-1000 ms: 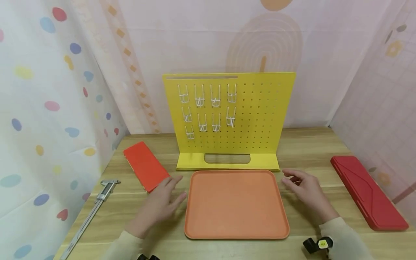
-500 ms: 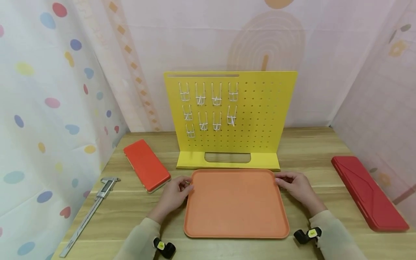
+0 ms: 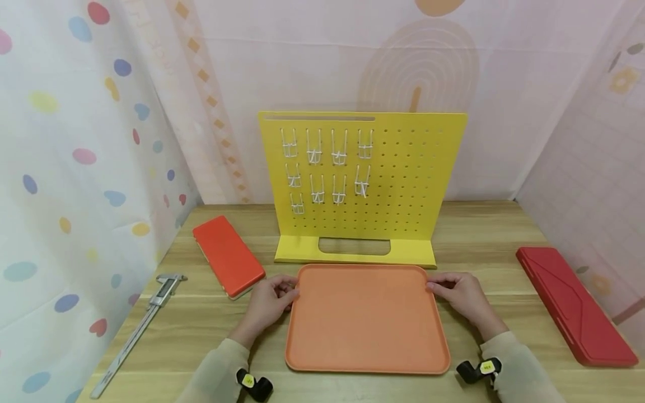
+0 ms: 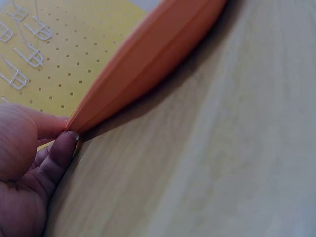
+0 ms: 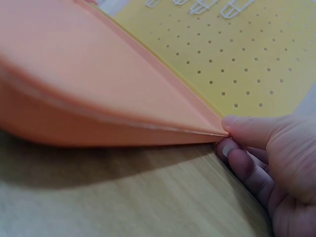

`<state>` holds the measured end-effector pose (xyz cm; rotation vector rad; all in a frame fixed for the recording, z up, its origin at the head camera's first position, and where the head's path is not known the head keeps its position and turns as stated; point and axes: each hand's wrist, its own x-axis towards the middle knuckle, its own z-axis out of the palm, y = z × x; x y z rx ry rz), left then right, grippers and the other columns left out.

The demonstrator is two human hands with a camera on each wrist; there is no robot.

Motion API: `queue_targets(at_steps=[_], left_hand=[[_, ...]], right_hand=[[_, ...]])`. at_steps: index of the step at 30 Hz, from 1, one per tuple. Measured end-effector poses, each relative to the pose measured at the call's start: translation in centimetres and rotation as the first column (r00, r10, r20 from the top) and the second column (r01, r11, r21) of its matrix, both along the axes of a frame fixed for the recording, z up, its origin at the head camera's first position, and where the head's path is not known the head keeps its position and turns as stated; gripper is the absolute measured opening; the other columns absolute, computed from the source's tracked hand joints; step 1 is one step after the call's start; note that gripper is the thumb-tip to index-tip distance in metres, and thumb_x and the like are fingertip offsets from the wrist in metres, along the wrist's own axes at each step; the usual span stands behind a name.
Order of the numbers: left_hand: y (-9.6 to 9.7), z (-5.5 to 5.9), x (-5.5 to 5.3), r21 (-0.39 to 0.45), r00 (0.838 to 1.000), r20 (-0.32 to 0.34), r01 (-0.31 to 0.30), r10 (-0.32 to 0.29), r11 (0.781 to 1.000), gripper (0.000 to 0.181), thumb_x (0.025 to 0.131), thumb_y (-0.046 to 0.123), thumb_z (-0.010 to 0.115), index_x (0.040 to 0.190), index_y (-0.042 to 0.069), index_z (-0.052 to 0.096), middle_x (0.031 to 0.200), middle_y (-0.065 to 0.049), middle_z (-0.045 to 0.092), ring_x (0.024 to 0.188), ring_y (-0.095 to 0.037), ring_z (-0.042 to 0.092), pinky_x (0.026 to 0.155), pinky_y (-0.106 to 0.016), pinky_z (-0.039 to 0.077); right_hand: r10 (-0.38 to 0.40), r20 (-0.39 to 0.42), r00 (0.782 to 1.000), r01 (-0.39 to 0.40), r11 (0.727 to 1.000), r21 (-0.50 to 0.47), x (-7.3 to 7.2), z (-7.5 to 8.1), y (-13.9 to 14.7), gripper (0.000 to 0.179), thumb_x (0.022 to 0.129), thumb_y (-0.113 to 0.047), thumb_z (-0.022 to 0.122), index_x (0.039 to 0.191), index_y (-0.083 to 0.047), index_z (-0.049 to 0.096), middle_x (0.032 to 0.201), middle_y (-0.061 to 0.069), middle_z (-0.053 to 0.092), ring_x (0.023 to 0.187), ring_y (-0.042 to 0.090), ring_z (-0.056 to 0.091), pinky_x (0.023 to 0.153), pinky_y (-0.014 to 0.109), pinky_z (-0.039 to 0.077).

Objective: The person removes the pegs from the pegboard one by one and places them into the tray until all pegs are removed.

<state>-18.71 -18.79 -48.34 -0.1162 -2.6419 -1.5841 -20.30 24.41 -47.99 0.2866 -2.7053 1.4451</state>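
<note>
An orange tray [image 3: 368, 319] with a raised rim lies on the wooden table, in front of a yellow pegboard [image 3: 403, 184]. My left hand [image 3: 272, 299] pinches the tray's left rim near its far corner; in the left wrist view the thumb and a fingertip meet at the tray's edge [image 4: 143, 59]. On the opposite side, my right hand [image 3: 464, 296] pinches the right rim near the far corner. The right wrist view has its thumb on top of the tray [image 5: 108, 84] and curled fingers beneath the rim.
Several white wire hooks [image 3: 339, 148] hang on the pegboard's left half. A red-orange case [image 3: 228, 256] lies left of the tray, with a digital caliper [image 3: 161, 294] further left. At the right lies a dark red case [image 3: 574, 305]. Patterned curtains [image 3: 322, 67] enclose the table.
Both hands have come in from beside the tray and taken hold of its left and right rims. Over the last half second they have hardly moved; the view shifts slightly.
</note>
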Motion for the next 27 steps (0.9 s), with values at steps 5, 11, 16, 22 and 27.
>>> queue_targets(at_steps=[5, 11, 16, 22, 27], left_hand=[[0.00, 0.17, 0.07, 0.020, 1.000, -0.002, -0.007, 0.007, 1.000, 0.015, 0.083, 0.007, 0.075, 0.098, 0.008, 0.073, 0.072, -0.002, 0.063, 0.056, -0.016, 0.059, 0.050, -0.028, 0.052], [0.04, 0.03, 0.05, 0.049, 1.000, 0.018, 0.001, -0.002, 0.999, 0.014, 0.082, 0.005, 0.076, 0.096, 0.006, 0.073, 0.072, -0.003, 0.065, 0.055, -0.015, 0.061, 0.050, -0.028, 0.053], [0.04, -0.08, 0.18, 0.066, 1.000, 0.021, -0.001, -0.001, 0.998, 0.012, 0.082, 0.004, 0.076, 0.094, 0.005, 0.074, 0.073, -0.004, 0.066, 0.055, -0.015, 0.061, 0.050, -0.027, 0.053], [0.01, -0.24, 0.16, 0.069, 1.000, 0.020, -0.006, 0.005, 0.998, 0.009, 0.083, 0.004, 0.075, 0.092, 0.007, 0.074, 0.072, -0.003, 0.067, 0.055, -0.015, 0.060, 0.050, -0.028, 0.053], [-0.04, -0.23, 0.09, 0.054, 1.000, 0.009, 0.009, -0.010, 0.999, 0.006, 0.084, 0.006, 0.074, 0.089, 0.010, 0.075, 0.068, -0.002, 0.066, 0.054, -0.015, 0.060, 0.050, -0.027, 0.053]], right_hand=[[0.017, 0.004, 1.000, -0.017, 0.999, -0.040, -0.07, 0.27, 0.06, 0.017, 0.084, -0.019, 0.076, 0.094, -0.004, 0.076, 0.090, 0.007, 0.073, 0.077, 0.006, 0.063, 0.066, 0.022, 0.052], [0.047, 0.042, 0.998, -0.042, 0.992, -0.119, 0.19, 0.47, 0.21, 0.018, 0.084, -0.015, 0.076, 0.093, 0.000, 0.075, 0.088, 0.012, 0.072, 0.072, 0.006, 0.063, 0.062, 0.023, 0.053], [0.036, 0.071, 0.997, -0.027, 0.991, -0.128, 0.40, 0.30, 0.21, 0.019, 0.084, -0.015, 0.075, 0.094, 0.001, 0.075, 0.088, 0.009, 0.072, 0.072, 0.006, 0.064, 0.062, 0.024, 0.054], [0.032, 0.075, 0.997, -0.022, 0.991, -0.130, 0.37, -0.01, 0.20, 0.021, 0.084, -0.016, 0.076, 0.094, 0.002, 0.075, 0.088, 0.009, 0.072, 0.072, 0.006, 0.064, 0.063, 0.025, 0.054], [0.024, 0.072, 0.997, -0.014, 0.991, -0.137, 0.20, 0.10, 0.21, 0.021, 0.084, -0.017, 0.076, 0.094, 0.001, 0.075, 0.089, 0.012, 0.072, 0.072, 0.007, 0.064, 0.062, 0.024, 0.054]])
